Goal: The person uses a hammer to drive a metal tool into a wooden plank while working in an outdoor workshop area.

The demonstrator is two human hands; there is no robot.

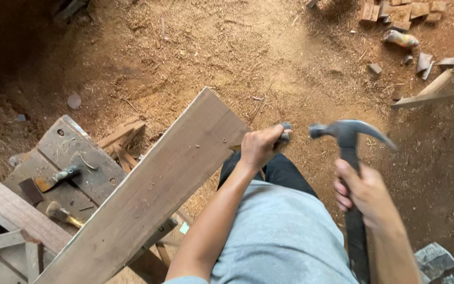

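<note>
A: Start nearest. What are the hands doing?

B: The right hand (366, 194), at four o'clock, is clamped round the dark handle of a claw hammer (349, 138), whose head is raised and points toward nine o'clock. The left hand (258, 148), near the centre, is closed around a chisel-like tool (285, 132); only its grey butt end shows past the fist, right at the plank's end.

A: And the plank?

B: The long plank (148, 194) runs from seven o'clock up toward the centre, resting on a low workbench (88, 179). Its far end juts free over the sawdust floor (269, 58).

A: So which step is this?

B: I judge it a strike being lined up: hammer head level with the tool's butt, a small gap between them. A clean blow calls for a short, square swing toward nine o'clock, with the fist steady and the knuckles clear.

A: Room to move?

B: Open floor from eleven to one o'clock. Tighter at three o'clock, where a slanted timber frame (440, 87) stands, with wood offcuts (400, 13) beyond it at one o'clock. On the bench, at nine o'clock, lie a scraper (53, 179) and a small brush (61, 214).
</note>
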